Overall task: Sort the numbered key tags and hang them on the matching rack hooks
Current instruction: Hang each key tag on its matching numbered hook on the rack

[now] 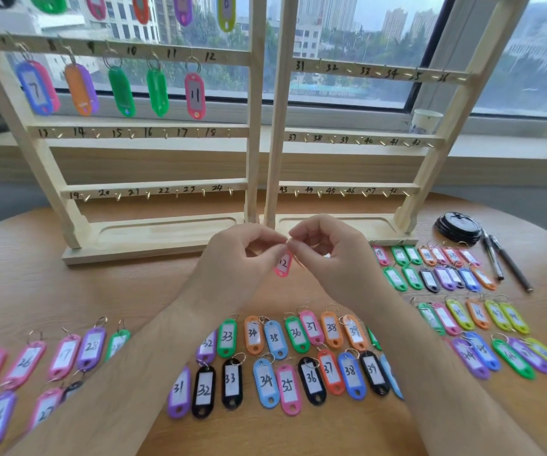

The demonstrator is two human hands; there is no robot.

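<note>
1. Pink tag 12 (282, 264) hangs near-upright above the bench (127, 291), between both hands.
2. Left hand (242, 255) and right hand (328, 255) pinch its top end.
3. Rail mark 12 (210, 56) lies high and leftward; the left hand is judged nearer.

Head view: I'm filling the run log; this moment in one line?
pink tag 12: off rack | left hand: pinches its ring end | right hand: pinches its ring end | rack slot 12: vacant

Left hand (242, 255) and right hand (328, 256) are bare; so are both forearms (wrists included).
</note>
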